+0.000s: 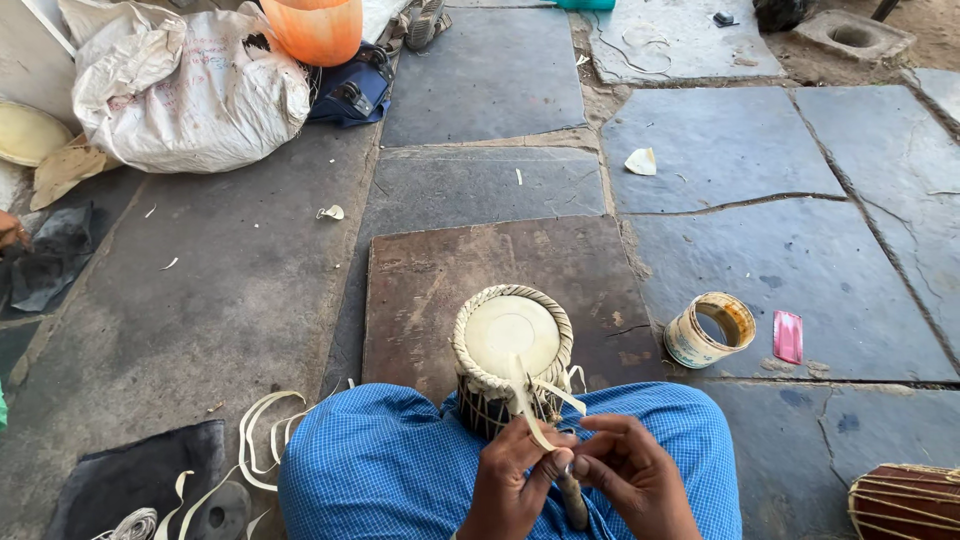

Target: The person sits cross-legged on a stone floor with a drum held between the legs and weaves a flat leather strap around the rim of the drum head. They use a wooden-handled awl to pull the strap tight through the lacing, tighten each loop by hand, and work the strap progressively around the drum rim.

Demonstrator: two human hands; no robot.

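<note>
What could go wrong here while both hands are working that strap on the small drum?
The drum stands propped between the knees on blue cloth, so a hard pull on the pale strap might tip it. The left hand and right hand pinch the strap close together near a thin tool, which may slip toward a finger. The open tin nearby might get knocked.

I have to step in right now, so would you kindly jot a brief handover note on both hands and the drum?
Left hand: pinching a pale strap that runs up to the drum's rim.
Right hand: fingers closed around a thin tool at the strap's lower end.
Small drum: upright between the knees, pale head up, braided rim in place.
Loose straps lie on the floor to the left; an open tin stands to the right.
Lacing unfinished.
</note>
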